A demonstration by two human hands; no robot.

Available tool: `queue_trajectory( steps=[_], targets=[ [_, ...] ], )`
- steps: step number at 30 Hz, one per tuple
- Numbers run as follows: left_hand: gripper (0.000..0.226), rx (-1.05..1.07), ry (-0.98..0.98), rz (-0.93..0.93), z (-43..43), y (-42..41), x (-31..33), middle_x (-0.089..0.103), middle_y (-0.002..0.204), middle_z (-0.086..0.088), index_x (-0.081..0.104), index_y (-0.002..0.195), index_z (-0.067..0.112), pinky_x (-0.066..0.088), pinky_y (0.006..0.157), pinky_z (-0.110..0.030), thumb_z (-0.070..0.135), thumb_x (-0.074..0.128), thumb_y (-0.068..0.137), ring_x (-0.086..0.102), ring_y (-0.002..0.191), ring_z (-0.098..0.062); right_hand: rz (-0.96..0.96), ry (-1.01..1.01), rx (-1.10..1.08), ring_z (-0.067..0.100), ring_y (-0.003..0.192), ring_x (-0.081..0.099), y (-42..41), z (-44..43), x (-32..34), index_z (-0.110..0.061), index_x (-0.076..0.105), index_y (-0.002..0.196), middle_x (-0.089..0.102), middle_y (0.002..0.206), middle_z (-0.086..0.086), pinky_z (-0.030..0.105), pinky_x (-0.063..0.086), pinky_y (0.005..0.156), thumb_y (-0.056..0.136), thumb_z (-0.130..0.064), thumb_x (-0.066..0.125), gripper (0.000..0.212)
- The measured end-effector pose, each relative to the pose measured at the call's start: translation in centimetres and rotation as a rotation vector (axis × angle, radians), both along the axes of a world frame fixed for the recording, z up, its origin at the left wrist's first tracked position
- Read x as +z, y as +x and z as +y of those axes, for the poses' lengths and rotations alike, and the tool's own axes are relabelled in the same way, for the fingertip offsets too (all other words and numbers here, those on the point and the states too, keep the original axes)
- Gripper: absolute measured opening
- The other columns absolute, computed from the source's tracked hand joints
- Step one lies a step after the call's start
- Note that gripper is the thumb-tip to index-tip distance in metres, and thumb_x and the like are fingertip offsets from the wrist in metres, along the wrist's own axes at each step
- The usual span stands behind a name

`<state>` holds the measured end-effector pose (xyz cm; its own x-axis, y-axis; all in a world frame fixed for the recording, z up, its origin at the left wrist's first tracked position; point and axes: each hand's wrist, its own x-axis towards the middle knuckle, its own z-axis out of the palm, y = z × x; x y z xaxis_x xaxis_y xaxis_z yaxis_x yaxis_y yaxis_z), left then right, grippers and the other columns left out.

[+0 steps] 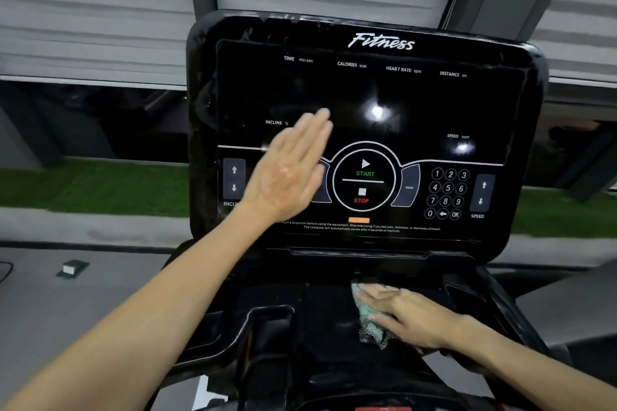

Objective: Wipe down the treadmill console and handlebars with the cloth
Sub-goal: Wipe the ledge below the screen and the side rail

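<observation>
teal-green cloth [365, 315], crumpled and mottled with dark patches at its near end, lay on the black ledge [320, 310] just below the console [367, 90], a little right of centre. the right hand [412, 322] lay over it with fingers nearly straight and close together, pointing left, pressing the cloth against the ledge; only the cloth's left edge and near corner showed past the fingers. whether the thumb tucked under the cloth could not be told.

the left hand [288, 170] was flat, fingers straight and held together, angled up and to the right in front of the console's lower left part, blurred at the fingertips. it covered the space between the incline arrows [234, 178] and the round start/stop ring [364, 177]; whether the palm touched the panel could not be told.

the console was glossy black and unlit, with "fitness" lettered across its far edge, a number keypad [447, 193] to the right of the ring and speed arrows [483, 193] at the far right. a bright glare spot [377, 112] sat on the dark screen. on the ledge's left side was a deep rectangular recess [267, 320].

beyond the machine hung pale grey blinds [100, 10], with a strip of green turf [83, 187] below them. a small white and green block [71, 269] sat on the grey surface at the left.
</observation>
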<state>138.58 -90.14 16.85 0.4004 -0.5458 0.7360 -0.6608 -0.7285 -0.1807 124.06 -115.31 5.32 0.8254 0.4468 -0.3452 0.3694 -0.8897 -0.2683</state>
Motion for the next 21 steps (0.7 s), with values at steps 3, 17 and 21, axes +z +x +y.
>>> queue_trajectory(
  steps=[3,17,21],
  targets=[
    [0.058,-0.077,0.143,-0.03,-3.1,0.0,-0.4,0.019,0.163,-0.013,0.024,0.153,0.003,0.018,0.121,-0.037,0.025,0.036,0.101,0.018,0.15,-0.025,-0.007,0.024,0.05,0.008,0.148,0.004,0.5,2.1,-0.7,-0.023,0.014,0.154,0.008,0.161,-0.004,0.013,-0.001,0.115,0.076,-0.071,-0.001,0.093],
    [0.057,-0.043,0.253,-0.068,-4.4,0.5,-2.1,0.016,0.164,-0.011,0.02,0.155,0.003,0.02,0.12,-0.038,0.025,0.032,0.104,0.018,0.151,-0.024,0.007,-0.021,0.102,-0.003,0.145,-0.004,-1.1,-1.4,0.1,-0.026,0.014,0.153,0.002,0.16,-0.012,0.024,0.002,0.12,0.082,-0.066,0.0,0.083],
    [0.056,-0.042,0.249,-0.078,-4.5,0.3,-2.0,0.018,0.163,-0.012,0.021,0.154,0.002,0.023,0.12,-0.039,0.025,0.032,0.104,0.02,0.15,-0.025,-0.075,0.004,0.15,0.012,0.147,0.009,0.8,2.5,-0.2,-0.016,0.017,0.154,0.01,0.161,0.0,0.019,0.005,0.117,0.104,-0.037,0.027,0.054]
  ],
)
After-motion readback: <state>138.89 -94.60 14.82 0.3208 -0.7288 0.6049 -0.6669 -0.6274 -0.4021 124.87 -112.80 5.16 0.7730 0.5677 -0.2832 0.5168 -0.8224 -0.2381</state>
